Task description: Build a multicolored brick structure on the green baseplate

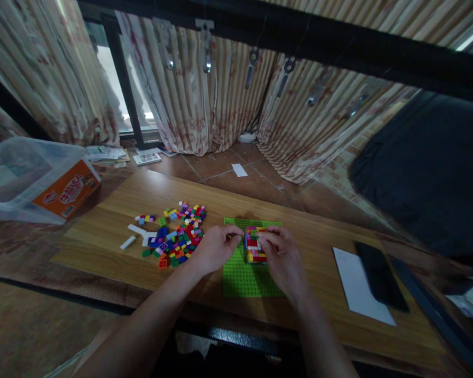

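Note:
A multicoloured block built of toy bricks (255,252) stands on a green studded baseplate (252,283). At its left side is my left hand (216,249), thumb and forefinger closed in a pinch by its upper left corner. Whatever lies between those fingertips is too small to make out. My right hand (281,257) reaches over the block's right side, its fingers and thumb closed together at the top. Its fingertips hide part of the build, and I cannot see what they hold. Loose coloured bricks (181,239) lie in a pile left of the baseplate.
White brick pieces (128,242) lie at the pile's left edge. On the right of the wooden table (315,283) are a white sheet (358,289) and a black phone-like slab (380,275). A clear plastic bin (27,178) stands beyond the left end. Curtains (213,100) hang behind.

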Available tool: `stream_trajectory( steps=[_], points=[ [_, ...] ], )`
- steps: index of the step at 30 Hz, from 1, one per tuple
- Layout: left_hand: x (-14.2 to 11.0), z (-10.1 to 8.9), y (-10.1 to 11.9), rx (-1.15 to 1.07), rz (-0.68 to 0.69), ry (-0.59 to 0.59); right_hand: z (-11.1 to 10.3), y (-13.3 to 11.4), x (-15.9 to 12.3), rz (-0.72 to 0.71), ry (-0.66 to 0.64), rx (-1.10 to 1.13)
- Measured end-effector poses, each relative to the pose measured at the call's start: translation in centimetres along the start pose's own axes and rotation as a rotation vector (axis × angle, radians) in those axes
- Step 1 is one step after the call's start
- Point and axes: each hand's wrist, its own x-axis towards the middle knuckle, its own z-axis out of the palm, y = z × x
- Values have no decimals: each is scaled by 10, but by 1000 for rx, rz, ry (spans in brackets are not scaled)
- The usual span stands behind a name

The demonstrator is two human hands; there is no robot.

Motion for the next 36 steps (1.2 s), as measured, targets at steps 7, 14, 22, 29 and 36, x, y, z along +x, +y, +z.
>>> stream_trajectory(
  steps=[7,14,22,29,36],
  points=[
    [-4,12,2,4,19,-43,5,4,-2,-49,-4,-93],
    [-4,20,1,34,43,-29,7,7,-3,-55,23,-111],
    [-6,20,6,46,63,-18,9,4,-3,-41,31,-80],
    [-7,22,6,52,80,-28,11,5,-1,-34,81,-56],
    [-8,22,9,44,59,-21,12,2,2,1,104,-69]
  ],
)
